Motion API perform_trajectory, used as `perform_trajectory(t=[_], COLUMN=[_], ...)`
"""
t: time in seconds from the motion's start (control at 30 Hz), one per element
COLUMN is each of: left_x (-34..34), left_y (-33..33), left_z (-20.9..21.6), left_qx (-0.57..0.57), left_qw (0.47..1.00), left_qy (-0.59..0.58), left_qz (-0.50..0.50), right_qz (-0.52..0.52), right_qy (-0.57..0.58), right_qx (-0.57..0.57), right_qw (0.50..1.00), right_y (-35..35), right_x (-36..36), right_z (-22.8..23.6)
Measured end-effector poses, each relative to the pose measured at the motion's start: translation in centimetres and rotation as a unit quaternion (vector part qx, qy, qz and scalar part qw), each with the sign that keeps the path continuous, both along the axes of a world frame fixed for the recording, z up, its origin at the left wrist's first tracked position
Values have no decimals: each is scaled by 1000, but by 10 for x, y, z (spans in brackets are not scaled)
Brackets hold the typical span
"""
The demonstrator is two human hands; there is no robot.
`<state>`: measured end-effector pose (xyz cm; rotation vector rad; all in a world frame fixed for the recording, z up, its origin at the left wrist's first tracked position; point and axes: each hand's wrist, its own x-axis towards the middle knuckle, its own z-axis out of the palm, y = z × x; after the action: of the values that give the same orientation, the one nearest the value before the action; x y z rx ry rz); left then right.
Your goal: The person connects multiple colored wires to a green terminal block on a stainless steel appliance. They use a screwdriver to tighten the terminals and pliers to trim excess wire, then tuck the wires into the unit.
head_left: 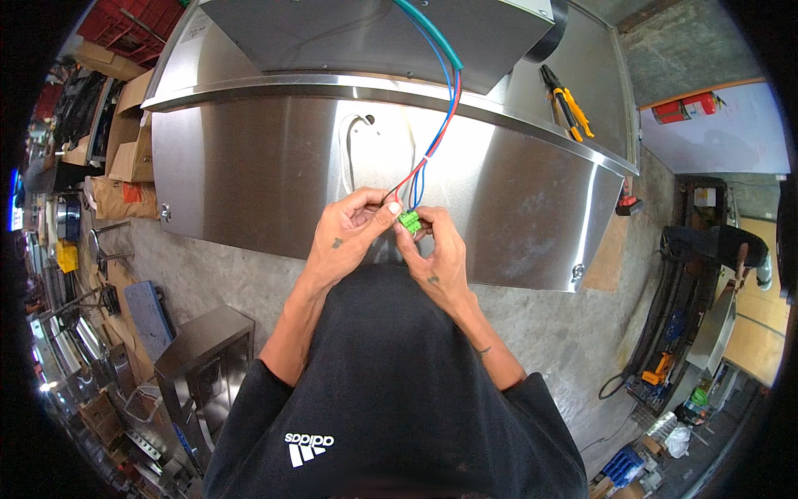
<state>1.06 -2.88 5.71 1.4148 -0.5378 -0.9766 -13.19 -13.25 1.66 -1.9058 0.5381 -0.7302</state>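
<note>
The floor (540, 328) is grey concrete; a red extinguisher (688, 108) shows against a white surface (723, 141) at right, cardboard boxes (131, 154) left.

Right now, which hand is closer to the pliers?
Right. The right hand is below and left of the pliers in the picture; the left hand is farther left.

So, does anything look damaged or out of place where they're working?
Nothing clearly stands out: the right hand holds a green terminal block, and the red wire shows no visible damage.
</note>
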Motion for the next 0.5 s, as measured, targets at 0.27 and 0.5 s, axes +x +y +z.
perform_trajectory(t=[0.27,0.5], left_x=[2,3], left_y=[0,-1], left_z=[2,2], left_qx=[2,19], left_qw=[1000,1000], left_qy=[3,-7], left_qz=[-13,-16], right_qz=[2,9], right_qy=[3,5], right_qx=[3,-7], right_qw=[1000,1000], right_y=[0,0], right_x=[0,-1], right_z=[3,5])
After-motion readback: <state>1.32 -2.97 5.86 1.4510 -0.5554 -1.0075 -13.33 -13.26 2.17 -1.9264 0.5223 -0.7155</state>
